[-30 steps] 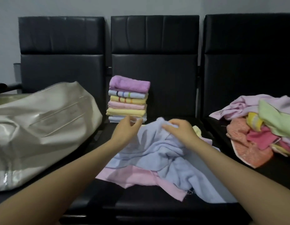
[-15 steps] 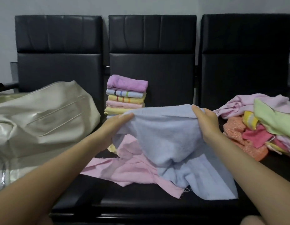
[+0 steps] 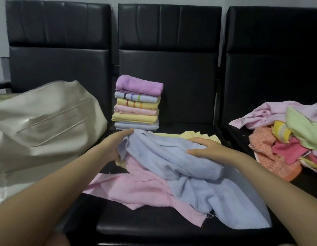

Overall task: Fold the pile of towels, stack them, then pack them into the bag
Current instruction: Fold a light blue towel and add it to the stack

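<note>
A light blue towel (image 3: 186,167) lies bunched on the middle seat, over a pink towel (image 3: 136,189) and a yellow towel (image 3: 198,134). My left hand (image 3: 115,146) grips the blue towel's left edge. My right hand (image 3: 205,150) holds its right side, fingers curled over the cloth. Behind them stands a stack of several folded towels (image 3: 137,103), a purple one on top. A cream bag (image 3: 44,125) lies on the left seat.
A loose pile of unfolded towels (image 3: 287,139), pink, green, orange and yellow, covers the right seat. Three black chairs (image 3: 168,50) stand in a row against a grey wall. The front of the middle seat shows bare black leather.
The blue towel, held up and spread between both hands half a second ago, has come down onto the seat. Both hands moved lower and closer together.
</note>
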A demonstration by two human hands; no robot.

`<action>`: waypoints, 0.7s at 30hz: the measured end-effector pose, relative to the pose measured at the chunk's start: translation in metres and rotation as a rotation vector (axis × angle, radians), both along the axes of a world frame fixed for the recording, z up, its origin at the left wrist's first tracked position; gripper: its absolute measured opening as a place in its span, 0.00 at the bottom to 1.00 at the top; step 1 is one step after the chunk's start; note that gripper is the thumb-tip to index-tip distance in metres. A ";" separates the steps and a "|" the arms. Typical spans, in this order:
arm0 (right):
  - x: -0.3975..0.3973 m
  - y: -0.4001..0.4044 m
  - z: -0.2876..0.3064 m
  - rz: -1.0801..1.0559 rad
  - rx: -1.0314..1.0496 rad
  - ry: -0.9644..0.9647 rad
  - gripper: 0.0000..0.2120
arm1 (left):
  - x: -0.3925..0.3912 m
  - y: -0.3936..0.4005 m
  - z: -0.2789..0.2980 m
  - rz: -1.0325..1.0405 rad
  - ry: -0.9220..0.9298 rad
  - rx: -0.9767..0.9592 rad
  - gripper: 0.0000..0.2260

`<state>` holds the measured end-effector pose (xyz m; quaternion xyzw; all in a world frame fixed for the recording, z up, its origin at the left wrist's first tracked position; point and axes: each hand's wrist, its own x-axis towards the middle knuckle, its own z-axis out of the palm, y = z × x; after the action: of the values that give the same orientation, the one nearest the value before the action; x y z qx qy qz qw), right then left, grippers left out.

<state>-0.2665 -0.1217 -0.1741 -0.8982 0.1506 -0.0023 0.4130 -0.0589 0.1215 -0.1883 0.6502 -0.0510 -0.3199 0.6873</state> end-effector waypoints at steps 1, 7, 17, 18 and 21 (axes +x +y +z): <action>0.001 -0.001 0.001 0.018 0.009 0.001 0.16 | 0.000 -0.001 0.001 0.004 0.026 -0.030 0.15; 0.021 0.001 0.004 -0.138 0.061 -0.129 0.20 | 0.010 -0.013 0.007 0.115 0.011 -0.222 0.10; 0.076 -0.039 0.015 -0.673 0.748 -0.443 0.08 | 0.061 -0.027 -0.021 0.337 -0.390 0.085 0.18; 0.072 -0.041 0.008 -0.648 0.721 -0.398 0.09 | 0.054 -0.026 -0.025 0.312 -0.413 0.143 0.15; 0.054 -0.045 -0.004 -0.670 0.561 -0.374 0.10 | 0.023 -0.021 -0.029 0.222 -0.569 0.316 0.15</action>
<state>-0.2127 -0.1668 -0.1778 -0.6384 0.3497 -0.2561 0.6361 -0.0356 0.1004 -0.2171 0.8133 -0.1193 -0.0527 0.5670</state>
